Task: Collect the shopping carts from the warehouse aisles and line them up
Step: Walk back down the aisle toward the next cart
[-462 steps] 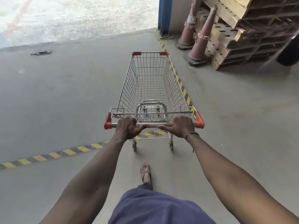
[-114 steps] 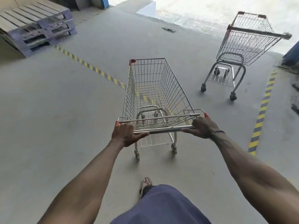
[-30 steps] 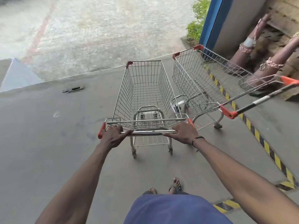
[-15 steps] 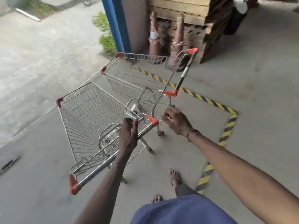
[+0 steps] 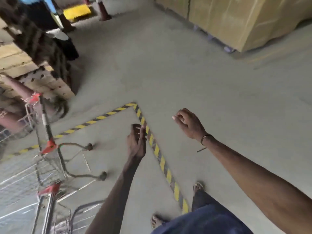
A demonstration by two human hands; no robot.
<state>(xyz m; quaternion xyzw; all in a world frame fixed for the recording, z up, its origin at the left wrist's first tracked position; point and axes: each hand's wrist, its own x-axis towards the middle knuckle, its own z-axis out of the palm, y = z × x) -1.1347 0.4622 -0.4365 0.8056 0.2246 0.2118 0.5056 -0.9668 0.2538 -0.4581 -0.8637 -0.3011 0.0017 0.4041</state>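
I have let go of both carts, now parked side by side left of my left hand and right hand, both loosely curled and empty, so I go for the next one

Carts left of floor tape

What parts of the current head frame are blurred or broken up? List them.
Head view: motion blur smears the shopping carts at lower left; the pallet stack at upper left breaks into blocky artefacts; the wrapped cartons at upper right streak. The left hand and right hand are only mildly soft; floor lighting is flat, without glare.
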